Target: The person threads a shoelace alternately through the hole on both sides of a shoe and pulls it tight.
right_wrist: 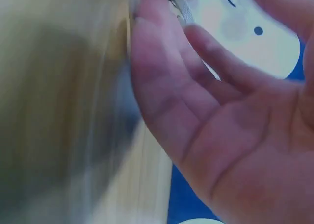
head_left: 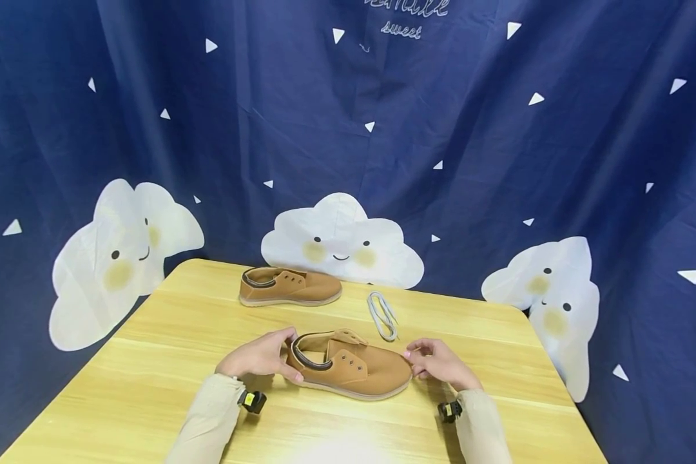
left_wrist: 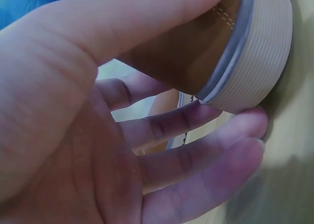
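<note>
A tan lace-up shoe without laces sits on the table, its toe pointing right. My left hand holds it by the heel. In the left wrist view the thumb lies along one side of the brown heel, and the fingertips reach the ribbed sole from the other side. At the toe, my right hand has its fingers loosely bent, with fingertips at or very near the toe's edge. Whether they touch is hard to tell. The right wrist view shows the palm and relaxed fingers, with nothing gripped.
Behind, on the wooden table, a second tan shoe also stands without laces. A folded bundle of pale grey shoelaces lies to its right. A dark blue curtain with cloud faces hangs beyond the table's far edge.
</note>
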Available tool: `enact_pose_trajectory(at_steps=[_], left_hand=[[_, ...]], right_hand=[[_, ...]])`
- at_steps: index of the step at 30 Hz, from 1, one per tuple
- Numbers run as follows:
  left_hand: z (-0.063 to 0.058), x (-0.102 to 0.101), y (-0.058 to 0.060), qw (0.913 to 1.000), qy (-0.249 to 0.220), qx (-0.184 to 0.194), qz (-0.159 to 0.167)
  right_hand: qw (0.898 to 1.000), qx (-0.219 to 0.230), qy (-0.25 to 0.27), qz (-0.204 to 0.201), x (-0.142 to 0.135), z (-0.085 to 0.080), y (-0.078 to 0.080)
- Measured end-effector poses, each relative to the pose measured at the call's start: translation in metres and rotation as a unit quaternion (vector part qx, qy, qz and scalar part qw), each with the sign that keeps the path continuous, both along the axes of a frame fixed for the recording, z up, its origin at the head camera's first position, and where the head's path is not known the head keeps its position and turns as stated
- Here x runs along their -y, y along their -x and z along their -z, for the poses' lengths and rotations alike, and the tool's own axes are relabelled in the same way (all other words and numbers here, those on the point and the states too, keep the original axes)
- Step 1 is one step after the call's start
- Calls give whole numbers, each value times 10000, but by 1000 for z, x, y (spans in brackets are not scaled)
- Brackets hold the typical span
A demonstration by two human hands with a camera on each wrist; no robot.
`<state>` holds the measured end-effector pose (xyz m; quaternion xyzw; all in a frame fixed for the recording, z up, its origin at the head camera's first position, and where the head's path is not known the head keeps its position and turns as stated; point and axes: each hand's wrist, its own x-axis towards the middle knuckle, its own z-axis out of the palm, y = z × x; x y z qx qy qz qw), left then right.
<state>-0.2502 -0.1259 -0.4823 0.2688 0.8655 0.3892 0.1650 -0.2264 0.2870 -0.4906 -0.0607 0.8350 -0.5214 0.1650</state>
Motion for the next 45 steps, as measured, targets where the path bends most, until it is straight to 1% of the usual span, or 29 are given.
enact_pose_trajectory(at_steps=[2,5,8,10,13,17,19,22,25,27,29,32,34,38,41,45], left_hand=[[0,0,0,10000,-20,23,-13],[0,1,-1,9999,-38,91,-39],[0,1,-2,9998,-47,161,-65],[1,1,-2,9998,-55,199,-75],[1,1,-3,9998,-98,182,-54],[1,1,-3,9998,-143,145,-41],[2,1,-3,9997,-147,171,-54],[2,1,-3,9998,-146,145,-56],[1,0,-3,9998,-151,88,-38],[1,0,-3,9997,-187,122,-39],[2,0,-2,9996,-228,184,-44],[2,1,-2,9991,-283,294,-67],[1,1,-2,9992,-267,274,-59],[-2,1,-4,9994,-250,235,-51],[-2,1,-5,9994,-227,229,-76],[-1,2,-5,9995,-180,230,-93]], right_hand=[[9994,34,147,312,2,-2,8],[9971,120,319,675,5,-4,22],[9952,202,228,928,9,-5,34],[9946,285,105,994,12,-6,41],[9942,442,-34,978,16,-7,48],[9938,669,26,885,21,-6,54],[9938,671,-54,884,24,-4,55],[9925,600,-226,1041,27,-1,56],[9885,514,-405,1361,29,3,57],[9865,404,-479,1515,29,4,57],[9859,176,-615,1544,29,3,58],[9834,-287,-954,1520,30,-4,56],[9783,-587,-1304,1501,30,-10,54],[9665,-842,-1911,1494,31,-20,50],[9546,-1010,-2362,1511,31,-25,50],[9334,-1284,-2890,1699,32,-30,51]])
